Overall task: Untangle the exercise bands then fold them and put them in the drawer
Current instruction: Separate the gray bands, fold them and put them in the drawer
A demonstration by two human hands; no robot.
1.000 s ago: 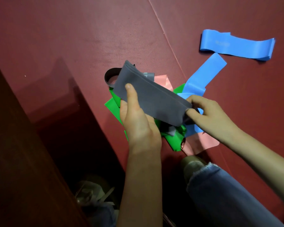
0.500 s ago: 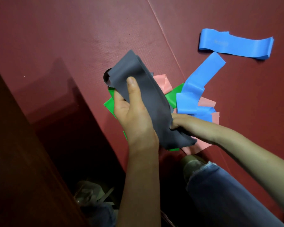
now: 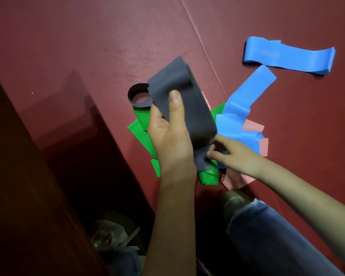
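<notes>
In the head view, your left hand (image 3: 170, 140) holds the grey band (image 3: 184, 104) up above the pile, the thumb pressed on its face and the fingers closed behind it. I think you hold it so to keep the folded layers together. Your right hand (image 3: 230, 154) pinches the lower end of the same band, fingers closed on it, probably to bring this end up for the next fold.

Under it, on the red mat (image 3: 88, 46), the green band (image 3: 141, 126), a blue band (image 3: 245, 98) and the pink band (image 3: 254, 127) lie crossed over each other, not yet separated. A dark loop (image 3: 137, 94) stands just beside the grey band. A second blue band (image 3: 287, 56) lies apart, already free.

The left fingers are hidden behind the grey band. No drawer is clearly seen; the dark wooden surface (image 3: 18, 196) at the left may belong to it, but I cannot tell. How the pile is knotted is covered by your hands.
</notes>
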